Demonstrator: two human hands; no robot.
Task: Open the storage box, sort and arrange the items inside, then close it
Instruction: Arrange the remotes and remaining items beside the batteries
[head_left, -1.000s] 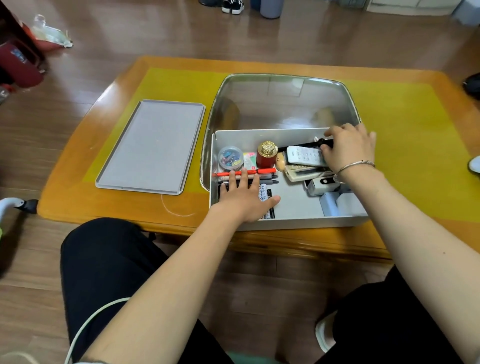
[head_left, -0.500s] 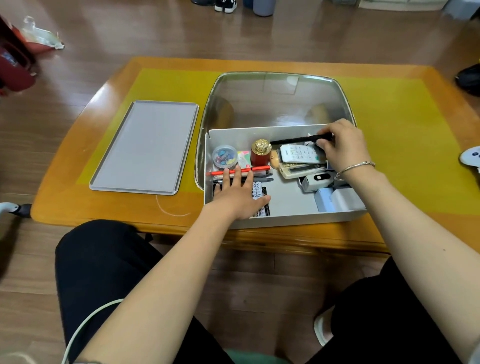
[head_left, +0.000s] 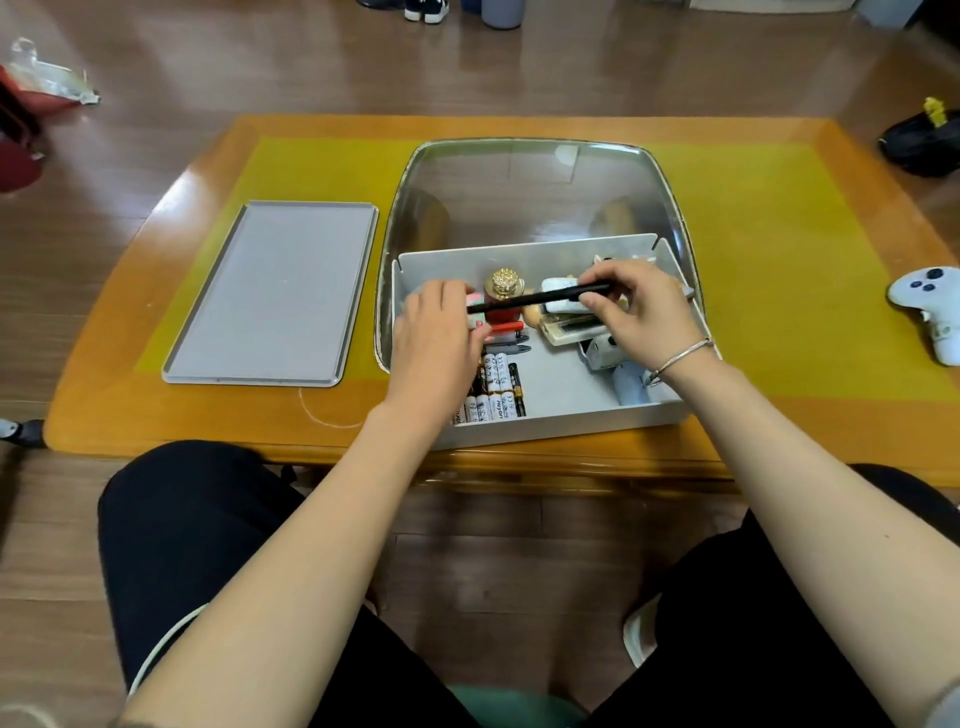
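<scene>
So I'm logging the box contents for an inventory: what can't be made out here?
Head view only:
- Items under the left hand: hidden by the hand.
- Battery labels: print too small to read.
- White device under the right hand: mostly covered.
- Whether the left fingers touch the black pen: unclear.

Open grey rectangular plastic storage box (head_left: 545, 428) on the worktop, its clear domed lid (head_left: 530, 192) upright behind. Inside: white-and-black batteries (head_left: 493, 387) at front left, red gold-capped bottle (head_left: 505, 296); slim black pen (head_left: 535, 299) raised level above.
</scene>
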